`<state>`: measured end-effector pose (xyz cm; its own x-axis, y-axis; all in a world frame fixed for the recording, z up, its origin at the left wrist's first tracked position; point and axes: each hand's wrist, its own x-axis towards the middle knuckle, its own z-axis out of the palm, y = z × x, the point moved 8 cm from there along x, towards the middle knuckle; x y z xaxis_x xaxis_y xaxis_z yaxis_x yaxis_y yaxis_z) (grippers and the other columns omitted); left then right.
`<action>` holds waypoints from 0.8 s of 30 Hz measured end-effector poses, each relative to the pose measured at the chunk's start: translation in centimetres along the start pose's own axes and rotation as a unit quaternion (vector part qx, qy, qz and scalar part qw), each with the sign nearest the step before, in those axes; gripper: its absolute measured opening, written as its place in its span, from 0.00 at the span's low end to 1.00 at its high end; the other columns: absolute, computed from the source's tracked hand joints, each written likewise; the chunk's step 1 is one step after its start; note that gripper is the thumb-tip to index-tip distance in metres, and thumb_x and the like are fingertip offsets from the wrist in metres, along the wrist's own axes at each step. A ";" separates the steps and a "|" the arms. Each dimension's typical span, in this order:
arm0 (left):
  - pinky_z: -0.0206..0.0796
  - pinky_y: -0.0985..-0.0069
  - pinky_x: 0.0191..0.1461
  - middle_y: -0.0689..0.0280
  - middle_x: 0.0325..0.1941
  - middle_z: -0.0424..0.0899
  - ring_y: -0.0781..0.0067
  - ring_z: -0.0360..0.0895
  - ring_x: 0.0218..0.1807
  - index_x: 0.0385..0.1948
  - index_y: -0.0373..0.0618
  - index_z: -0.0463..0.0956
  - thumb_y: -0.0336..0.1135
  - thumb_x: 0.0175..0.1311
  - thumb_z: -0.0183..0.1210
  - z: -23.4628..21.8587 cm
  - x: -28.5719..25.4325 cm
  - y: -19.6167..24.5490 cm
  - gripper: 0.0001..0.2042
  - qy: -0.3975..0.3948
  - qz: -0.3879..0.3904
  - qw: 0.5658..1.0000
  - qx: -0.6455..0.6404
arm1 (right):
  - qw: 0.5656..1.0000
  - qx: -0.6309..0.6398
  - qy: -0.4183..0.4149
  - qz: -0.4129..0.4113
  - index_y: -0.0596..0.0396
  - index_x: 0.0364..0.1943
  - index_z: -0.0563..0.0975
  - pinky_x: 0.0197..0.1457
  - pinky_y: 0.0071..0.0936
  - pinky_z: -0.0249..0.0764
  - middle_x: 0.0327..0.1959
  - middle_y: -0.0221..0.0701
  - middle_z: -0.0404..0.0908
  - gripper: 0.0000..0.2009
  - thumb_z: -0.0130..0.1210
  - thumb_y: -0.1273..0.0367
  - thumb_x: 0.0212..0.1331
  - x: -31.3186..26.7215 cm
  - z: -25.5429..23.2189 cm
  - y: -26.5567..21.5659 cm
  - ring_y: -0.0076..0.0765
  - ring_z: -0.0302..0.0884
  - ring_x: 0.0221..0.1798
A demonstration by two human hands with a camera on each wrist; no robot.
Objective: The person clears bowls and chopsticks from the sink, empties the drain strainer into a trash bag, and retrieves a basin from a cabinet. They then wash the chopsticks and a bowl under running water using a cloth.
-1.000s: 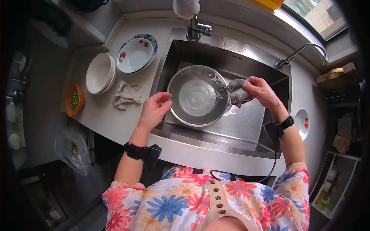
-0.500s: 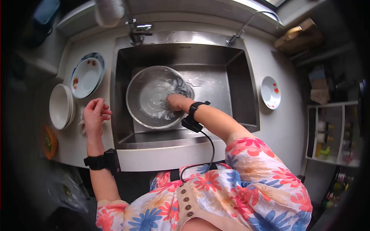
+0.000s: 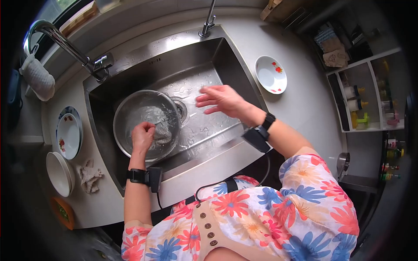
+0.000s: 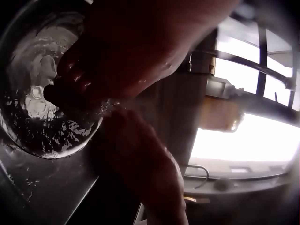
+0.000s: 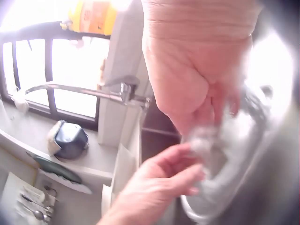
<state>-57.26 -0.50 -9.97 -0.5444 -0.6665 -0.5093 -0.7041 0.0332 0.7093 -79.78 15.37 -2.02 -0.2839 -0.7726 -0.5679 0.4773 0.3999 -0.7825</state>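
A round metal basin [image 3: 123, 103] with water in it stands in the left part of the sink. In its water lies a grey mesh-like cloth [image 3: 163, 134]. Over the basin's near side is my left hand [image 3: 143, 137], fingers loosely bent, fingertips close beside the cloth; I see nothing gripped in it. My right hand [image 3: 223, 101], slightly blurred, hovers above the sink floor right of the basin with fingers spread and nothing held. In the left wrist view the water in the basin [image 4: 51, 150] is stirred and splashing. The right wrist view shows the left hand's thumb [image 5: 187, 177] apart from its fingers.
The steel sink [image 3: 209, 143] has a drain [image 3: 180, 111] beside the basin. A faucet [image 3: 65, 43] rises at back left, a thin tap [image 3: 208, 27] at the back. Stacked plates [image 3: 69, 135], white bowls [image 3: 58, 174] and a rag [image 3: 90, 176] stand left; a flowered bowl [image 3: 267, 76] stands right.
The right hand held the grey cloth beside the basin, then dipped into the water; now it is out with the cloth left inside. My left hand moved from the counter side over the basin.
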 end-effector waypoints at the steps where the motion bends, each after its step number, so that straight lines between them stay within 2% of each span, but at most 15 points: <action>1: 0.69 0.74 0.38 0.59 0.31 0.80 0.68 0.78 0.32 0.34 0.40 0.76 0.30 0.47 0.56 -0.1 0.4 -0.3 0.11 0.019 0.015 0.999 0.029 | 0.993 0.083 0.082 0.002 0.65 0.50 0.64 0.38 0.31 0.77 0.44 0.43 0.74 0.27 0.50 0.54 0.58 -2.4 -4.2 -0.1 0.38 0.76 0.44; 3: 0.68 0.71 0.42 0.57 0.33 0.80 0.64 0.78 0.36 0.35 0.40 0.76 0.31 0.46 0.56 0.0 0.3 0.0 0.12 0.042 0.050 0.995 0.082 | 0.956 0.215 0.199 -0.004 0.65 0.49 0.63 0.36 0.30 0.77 0.43 0.44 0.74 0.24 0.47 0.57 0.60 -6.1 -12.4 1.8 0.39 0.77 0.41; 5: 0.68 0.69 0.46 0.55 0.36 0.80 0.59 0.78 0.40 0.36 0.41 0.76 0.32 0.46 0.56 0.1 0.3 0.2 0.14 0.066 0.086 0.984 0.138 | 0.932 0.271 0.239 -0.009 0.65 0.48 0.62 0.35 0.29 0.77 0.42 0.44 0.74 0.23 0.46 0.58 0.61 -7.8 -17.2 3.5 0.39 0.78 0.40; 6: 0.66 0.68 0.49 0.53 0.38 0.79 0.56 0.76 0.43 0.38 0.42 0.76 0.33 0.45 0.56 1.4 0.7 -0.6 0.15 0.003 0.073 0.985 0.155 | 0.922 0.278 0.266 -0.042 0.66 0.49 0.62 0.34 0.29 0.77 0.42 0.44 0.74 0.20 0.45 0.61 0.62 -8.5 -18.9 3.6 0.40 0.78 0.40; 7: 0.64 0.67 0.52 0.52 0.40 0.79 0.53 0.74 0.46 0.39 0.42 0.77 0.35 0.44 0.56 2.7 0.8 -1.2 0.17 -0.061 0.061 0.981 0.172 | 0.910 0.285 0.293 -0.075 0.66 0.49 0.61 0.33 0.29 0.78 0.41 0.44 0.74 0.18 0.44 0.64 0.62 -9.0 -20.0 3.5 0.40 0.78 0.39; 8: 0.64 0.67 0.52 0.52 0.40 0.79 0.53 0.74 0.46 0.39 0.42 0.77 0.35 0.44 0.56 3.0 1.1 -1.4 0.17 -0.062 0.061 0.981 0.173 | 0.909 0.287 0.293 -0.075 0.66 0.49 0.61 0.33 0.29 0.78 0.41 0.44 0.74 0.18 0.44 0.64 0.62 -8.7 -20.6 3.5 0.40 0.78 0.39; 10: 0.64 0.68 0.52 0.52 0.42 0.78 0.53 0.75 0.46 0.42 0.44 0.76 0.37 0.43 0.57 4.2 0.9 -2.4 0.20 -0.130 0.036 0.974 0.184 | 0.893 0.291 0.327 -0.099 0.66 0.48 0.61 0.32 0.28 0.78 0.38 0.44 0.75 0.15 0.43 0.70 0.61 -8.0 -21.8 3.0 0.41 0.78 0.38; 13: 0.64 0.68 0.53 0.50 0.41 0.78 0.53 0.75 0.46 0.41 0.42 0.76 0.37 0.44 0.56 3.0 0.6 -2.0 0.19 -0.091 0.019 0.985 0.144 | 0.910 0.226 0.334 -0.096 0.67 0.49 0.62 0.31 0.27 0.79 0.38 0.45 0.75 0.15 0.42 0.74 0.59 -7.9 -21.8 1.9 0.42 0.78 0.37; 15: 0.66 0.71 0.50 0.52 0.41 0.79 0.57 0.76 0.43 0.42 0.40 0.75 0.39 0.47 0.57 0.7 -0.1 0.0 0.20 -0.009 0.052 0.994 0.098 | 0.936 0.137 0.309 -0.101 0.70 0.48 0.64 0.31 0.24 0.79 0.38 0.45 0.76 0.15 0.43 0.74 0.58 -7.2 -19.3 0.2 0.39 0.79 0.35; 17: 0.67 0.73 0.47 0.56 0.46 0.76 0.64 0.75 0.45 0.49 0.40 0.71 0.44 0.52 0.57 0.6 -0.2 1.1 0.24 -0.046 0.067 0.990 -0.115 | 0.967 0.090 0.230 -0.065 0.70 0.46 0.66 0.30 0.22 0.79 0.36 0.44 0.77 0.15 0.44 0.73 0.58 -5.6 -13.9 -1.6 0.37 0.79 0.34; 19: 0.68 0.72 0.45 0.62 0.49 0.73 0.70 0.72 0.48 0.55 0.42 0.63 0.43 0.59 0.55 0.1 -2.4 4.8 0.24 -0.107 0.040 0.950 -0.292 | 0.993 0.017 0.112 -0.026 0.70 0.42 0.70 0.28 0.18 0.79 0.33 0.41 0.79 0.13 0.46 0.71 0.59 -3.3 -7.0 -2.3 0.31 0.79 0.30; 20: 0.68 0.72 0.45 0.62 0.49 0.73 0.70 0.72 0.48 0.55 0.42 0.63 0.43 0.59 0.55 -0.3 -2.9 5.4 0.24 -0.094 0.035 0.951 -0.293 | 0.998 0.000 0.056 -0.006 0.70 0.42 0.69 0.27 0.18 0.79 0.31 0.40 0.79 0.13 0.47 0.71 0.59 -2.2 -3.2 -2.0 0.31 0.80 0.29; 22: 0.70 0.69 0.45 0.64 0.48 0.73 0.70 0.71 0.49 0.56 0.43 0.61 0.44 0.58 0.55 -0.5 -3.9 7.4 0.26 -0.151 0.078 0.866 -0.471 | 0.998 -0.011 -0.035 0.042 0.74 0.43 0.68 0.28 0.19 0.79 0.32 0.43 0.78 0.15 0.46 0.71 0.58 0.8 3.7 0.4 0.35 0.80 0.30; 23: 0.70 0.67 0.44 0.60 0.50 0.71 0.69 0.69 0.51 0.55 0.41 0.61 0.45 0.59 0.54 -1.2 -4.2 7.2 0.25 -0.147 0.070 0.838 -0.520 | 0.994 -0.014 -0.070 0.084 0.74 0.44 0.67 0.29 0.20 0.79 0.33 0.44 0.78 0.16 0.47 0.70 0.58 2.3 6.7 2.2 0.35 0.80 0.31; 24: 0.72 0.67 0.43 0.58 0.48 0.72 0.66 0.72 0.49 0.52 0.39 0.63 0.33 0.57 0.51 -2.6 -3.3 4.9 0.20 -0.077 0.040 0.840 -0.535 | 0.988 -0.007 -0.120 0.093 0.72 0.46 0.67 0.29 0.20 0.79 0.35 0.43 0.78 0.18 0.48 0.67 0.60 3.7 9.4 3.8 0.34 0.80 0.33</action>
<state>-57.75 -0.12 -3.55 -0.6805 -0.5878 -0.4374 0.1066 -0.6700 0.7346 -71.20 9.41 -4.74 0.0146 -0.7789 -0.6269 0.4898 0.5522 -0.6746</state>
